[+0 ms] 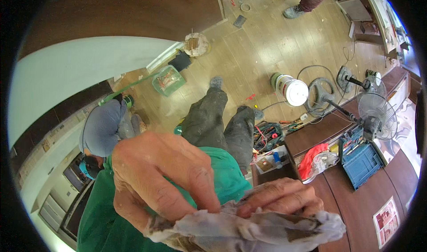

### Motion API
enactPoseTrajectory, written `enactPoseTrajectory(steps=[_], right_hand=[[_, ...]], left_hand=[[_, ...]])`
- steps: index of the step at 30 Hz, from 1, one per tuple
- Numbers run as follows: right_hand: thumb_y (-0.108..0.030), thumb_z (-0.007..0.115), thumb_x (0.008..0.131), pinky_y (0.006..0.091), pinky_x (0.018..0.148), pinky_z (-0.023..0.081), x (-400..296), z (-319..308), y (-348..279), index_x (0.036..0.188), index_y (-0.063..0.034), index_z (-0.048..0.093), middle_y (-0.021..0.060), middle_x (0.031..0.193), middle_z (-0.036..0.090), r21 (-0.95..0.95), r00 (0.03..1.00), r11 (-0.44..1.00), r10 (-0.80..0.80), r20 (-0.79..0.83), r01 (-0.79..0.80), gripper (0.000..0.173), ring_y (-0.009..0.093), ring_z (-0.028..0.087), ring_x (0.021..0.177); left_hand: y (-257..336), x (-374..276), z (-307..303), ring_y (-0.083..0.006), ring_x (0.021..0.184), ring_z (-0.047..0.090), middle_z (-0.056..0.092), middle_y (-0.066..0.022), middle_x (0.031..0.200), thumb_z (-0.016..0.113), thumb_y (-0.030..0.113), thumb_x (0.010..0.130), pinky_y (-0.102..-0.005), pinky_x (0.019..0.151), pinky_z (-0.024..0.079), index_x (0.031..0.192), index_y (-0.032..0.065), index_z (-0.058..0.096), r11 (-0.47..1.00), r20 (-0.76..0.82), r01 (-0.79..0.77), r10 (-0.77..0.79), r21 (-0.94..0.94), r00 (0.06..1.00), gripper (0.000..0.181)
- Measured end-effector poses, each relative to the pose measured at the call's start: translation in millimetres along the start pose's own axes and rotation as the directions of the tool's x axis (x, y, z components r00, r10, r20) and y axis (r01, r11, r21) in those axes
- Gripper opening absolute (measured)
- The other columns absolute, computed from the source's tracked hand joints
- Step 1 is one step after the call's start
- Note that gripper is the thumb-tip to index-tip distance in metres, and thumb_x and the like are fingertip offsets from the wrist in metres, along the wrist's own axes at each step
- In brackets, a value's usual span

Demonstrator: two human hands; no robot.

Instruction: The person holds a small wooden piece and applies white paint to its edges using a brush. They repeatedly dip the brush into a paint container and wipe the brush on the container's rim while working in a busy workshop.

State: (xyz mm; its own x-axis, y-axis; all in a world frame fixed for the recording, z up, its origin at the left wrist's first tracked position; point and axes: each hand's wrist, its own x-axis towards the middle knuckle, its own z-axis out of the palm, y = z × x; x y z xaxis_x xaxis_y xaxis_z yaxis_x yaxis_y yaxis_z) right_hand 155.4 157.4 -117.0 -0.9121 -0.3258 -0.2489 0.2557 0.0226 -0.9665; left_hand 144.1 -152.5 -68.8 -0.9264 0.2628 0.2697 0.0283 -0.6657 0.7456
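Note:
Close to the camera, my left hand [163, 175] pinches a crumpled, whitish, see-through sheet [247, 230], which looks like thin plastic film or a bag. My right hand [283, 198] has its curled fingers on the same sheet, to the right. Brownish patches show in its folds; whether they are dirt or something inside, I cannot tell. The sheet hides parts of my fingertips. Beneath my hands are my green shirt [227, 168] and dark, dusty trousers [206, 122].
A person [103, 128] bends low at the left; another person's leg [310, 1] is at top right. On the floor stand a green tub [169, 81], a white-lidded bucket [296, 92] and a tool bag [268, 135]. Right are pedestal fans [377, 117] and an open blue toolbox [362, 165].

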Motion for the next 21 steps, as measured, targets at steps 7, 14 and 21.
enactPoseTrajectory(steps=[7, 14, 21], right_hand=[[-0.02, 0.068, 0.093, 0.0333, 0.086, 0.053, 57.8, 75.0, 54.9, 0.12, 0.0037, 0.066, 0.0095, 0.11, 0.072, 0.071, 0.913, 0.915, 0.401, -0.076, -0.397, 0.035, 0.022, 0.069, 0.096], [-0.019, 0.078, 0.083, 0.0392, 0.081, 0.054, -5.7, 34.6, 23.3, 0.115, -0.0009, 0.067, 0.0166, 0.107, 0.068, -0.65, 0.88, 0.746, -0.204, -0.428, -0.143, 0.039, 0.035, 0.069, 0.092], [-0.018, 0.074, 0.087, 0.0349, 0.075, 0.054, -93.7, -62.5, 30.8, 0.116, -0.002, 0.067, 0.0165, 0.11, 0.068, -0.398, 0.75, 0.905, -0.158, -0.642, -0.15, 0.034, 0.026, 0.07, 0.085]], left_hand=[[-157.9, -38.1, -62.7, -0.0327, 0.131, 0.052, 0.05, -0.0209, 0.145, 0.036, 0.069, 0.098, -0.0465, 0.111, 0.041, 0.146, -0.0018, 0.041, 0.344, -0.163, 0.092, -0.643, -0.935, 0.748, 0.086], [-181.7, -6.9, -36.6, -0.0352, 0.116, 0.063, 0.062, -0.0228, 0.13, 0.039, 0.065, 0.098, -0.0484, 0.102, 0.05, 0.136, -0.0055, 0.052, 0.237, 0.05, 0.4, -0.807, -0.885, 0.589, 0.081], [-174.8, 53.9, 77.9, -0.0233, 0.065, 0.067, 0.07, -0.0089, 0.079, 0.055, 0.039, 0.099, -0.037, 0.066, 0.056, 0.094, 0.0056, 0.066, 0.621, 0.053, 0.565, -0.646, -0.544, 0.761, 0.035]])
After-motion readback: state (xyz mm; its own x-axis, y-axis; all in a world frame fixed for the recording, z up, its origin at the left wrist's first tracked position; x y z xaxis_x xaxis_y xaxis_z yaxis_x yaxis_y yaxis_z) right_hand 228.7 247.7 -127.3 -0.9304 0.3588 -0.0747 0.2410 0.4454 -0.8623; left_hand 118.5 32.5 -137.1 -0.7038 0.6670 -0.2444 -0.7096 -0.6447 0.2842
